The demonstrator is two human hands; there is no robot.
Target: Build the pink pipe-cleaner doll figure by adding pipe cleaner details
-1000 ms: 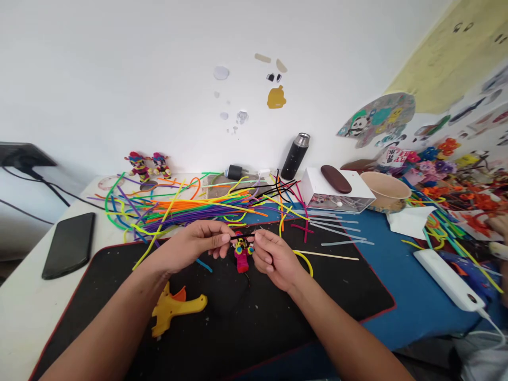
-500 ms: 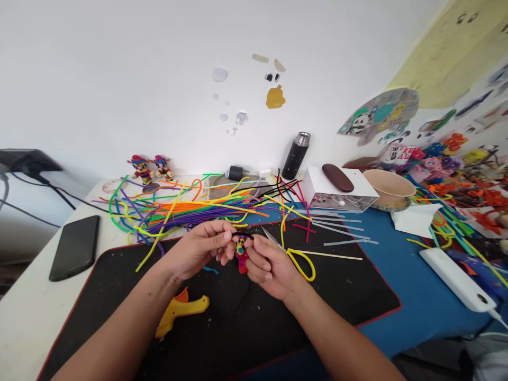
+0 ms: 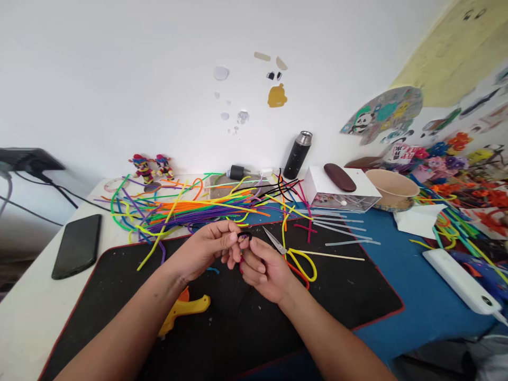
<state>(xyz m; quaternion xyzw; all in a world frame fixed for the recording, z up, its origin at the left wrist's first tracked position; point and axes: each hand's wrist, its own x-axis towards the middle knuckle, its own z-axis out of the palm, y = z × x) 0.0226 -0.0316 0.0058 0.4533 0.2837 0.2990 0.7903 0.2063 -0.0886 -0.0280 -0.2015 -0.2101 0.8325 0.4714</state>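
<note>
Over the black mat (image 3: 325, 296), my left hand (image 3: 216, 243) and my right hand (image 3: 265, 269) meet fingertip to fingertip. A short black pipe cleaner (image 3: 245, 234), bent into an arch, is pinched between them, one end in each hand. Below it, my fingers mostly hide a small pipe-cleaner figure; a bit of its red part (image 3: 242, 264) shows beside my right hand, which seems to hold it. Scissors (image 3: 274, 240) lie just right of my right hand, blades pointing up and left. A yellow glue gun (image 3: 184, 309) rests on the mat, partly behind my left forearm.
Behind the mat spreads a pile of colourful pipe cleaners (image 3: 198, 206). Two finished figures (image 3: 142, 168) stand at the back left, above a phone (image 3: 77, 246). A black flask (image 3: 297, 154), a white box (image 3: 317, 185) and a bowl (image 3: 392, 185) line the wall side.
The black pipe cleaner has become more sharply arched as my hands came closer together. The small figure, visible before, is now mostly covered by my fingers. The view has shifted slightly.
</note>
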